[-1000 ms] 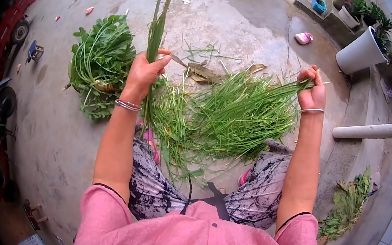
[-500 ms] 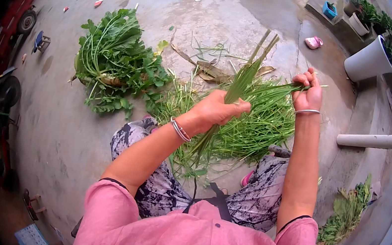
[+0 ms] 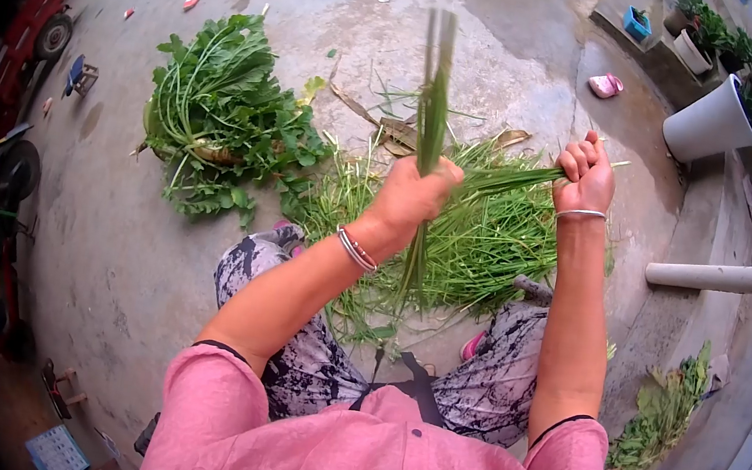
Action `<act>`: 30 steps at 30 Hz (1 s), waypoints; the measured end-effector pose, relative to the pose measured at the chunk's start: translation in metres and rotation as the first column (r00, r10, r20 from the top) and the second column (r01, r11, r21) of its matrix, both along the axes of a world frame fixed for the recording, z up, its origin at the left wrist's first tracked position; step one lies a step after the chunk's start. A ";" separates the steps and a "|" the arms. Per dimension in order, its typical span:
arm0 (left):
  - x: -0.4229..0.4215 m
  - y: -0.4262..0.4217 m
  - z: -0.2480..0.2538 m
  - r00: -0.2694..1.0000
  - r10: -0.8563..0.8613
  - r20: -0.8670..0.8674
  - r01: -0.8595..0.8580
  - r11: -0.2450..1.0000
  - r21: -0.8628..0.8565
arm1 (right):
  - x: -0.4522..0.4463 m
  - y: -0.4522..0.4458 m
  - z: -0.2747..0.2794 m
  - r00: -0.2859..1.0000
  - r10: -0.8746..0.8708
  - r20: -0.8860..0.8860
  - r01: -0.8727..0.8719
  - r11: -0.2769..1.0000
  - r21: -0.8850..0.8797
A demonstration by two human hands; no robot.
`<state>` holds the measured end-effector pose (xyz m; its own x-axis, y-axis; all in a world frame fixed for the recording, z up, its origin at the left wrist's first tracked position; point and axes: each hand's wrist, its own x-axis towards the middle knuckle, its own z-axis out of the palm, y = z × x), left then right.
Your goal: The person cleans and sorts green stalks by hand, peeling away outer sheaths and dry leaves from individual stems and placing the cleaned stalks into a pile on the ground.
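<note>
My left hand is closed round a bundle of long, flat green leaves, held nearly upright and blurred at the top. To its right, my raised right hand has its fingers curled tight on thin green stalks. These stalks stretch left from the fist toward my left hand, and a few tips poke out past its right side. Beneath both hands lies a loose heap of thin green stalks, spread on the concrete in front of my knees.
Leafy greens with pale roots are piled at the left. Dry brown leaves lie behind the heap. A white pot, a pipe and wilted greens are on the right. Red vehicles stand far left.
My left hand has swung the leaf bundle from a rightward lean to nearly upright, shifting slightly left. My right hand has moved a little left, still gripping its stalks.
</note>
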<state>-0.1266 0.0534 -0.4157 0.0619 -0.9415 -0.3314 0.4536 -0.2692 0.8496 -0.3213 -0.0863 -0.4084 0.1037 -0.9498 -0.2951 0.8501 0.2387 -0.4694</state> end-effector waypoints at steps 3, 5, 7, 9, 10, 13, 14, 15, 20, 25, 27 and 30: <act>0.022 -0.005 -0.002 0.965 0.247 -0.091 -0.242 0.968 0.063 | -0.018 -0.010 -0.001 0.997 -0.066 0.048 0.069 0.995 -0.071; 0.044 -0.011 -0.007 0.930 0.332 -0.160 -0.327 0.943 0.059 | -0.040 -0.017 0.000 0.982 -0.079 0.169 0.092 0.993 -0.070; 0.064 -0.013 -0.007 0.915 0.359 -0.184 -0.355 0.933 0.056 | -0.063 -0.024 0.000 0.954 -0.096 0.284 0.121 0.990 -0.070; 0.079 -0.013 -0.006 0.924 0.362 -0.127 -0.362 0.932 0.023 | -0.081 -0.027 0.001 0.890 -0.022 0.455 0.057 0.996 -0.063; 0.083 -0.011 -0.001 0.934 0.348 -0.079 -0.349 0.937 0.001 | -0.086 -0.027 0.001 0.892 -0.022 0.452 0.058 0.996 -0.067; 0.093 -0.009 -0.001 0.934 0.357 -0.025 -0.357 0.934 -0.024 | -0.095 -0.024 0.007 0.834 -0.006 0.552 0.061 0.995 -0.081; 0.095 -0.008 -0.002 0.935 0.354 -0.026 -0.354 0.935 -0.025 | -0.098 -0.023 0.008 0.835 -0.008 0.551 0.064 0.995 -0.082; 0.097 -0.007 -0.002 0.932 0.361 -0.039 -0.362 0.932 -0.028 | -0.099 -0.022 0.011 0.843 -0.039 0.537 0.096 0.992 -0.079; 0.095 -0.005 0.001 0.943 0.332 -0.011 -0.332 0.943 -0.007 | -0.104 -0.018 0.019 0.819 0.032 0.573 0.060 0.988 -0.141; 0.089 -0.002 0.001 0.981 0.191 -0.025 -0.191 0.982 0.015 | -0.106 -0.020 0.013 0.781 0.093 0.617 0.020 0.985 -0.174; 0.083 0.000 0.006 0.992 0.122 -0.020 -0.122 0.992 -0.001 | -0.108 -0.021 0.011 0.788 0.122 0.604 0.005 0.979 -0.204; 0.071 0.003 0.011 0.998 0.062 0.023 -0.062 0.998 0.026 | -0.091 -0.016 0.014 0.839 0.186 0.512 -0.054 0.964 -0.262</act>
<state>-0.0559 0.0563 -0.4050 0.1276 -0.9264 -0.3543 0.4512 -0.2639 0.8525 -0.4128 -0.1025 -0.3943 0.2978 -0.9527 0.0604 0.9546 0.2977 -0.0115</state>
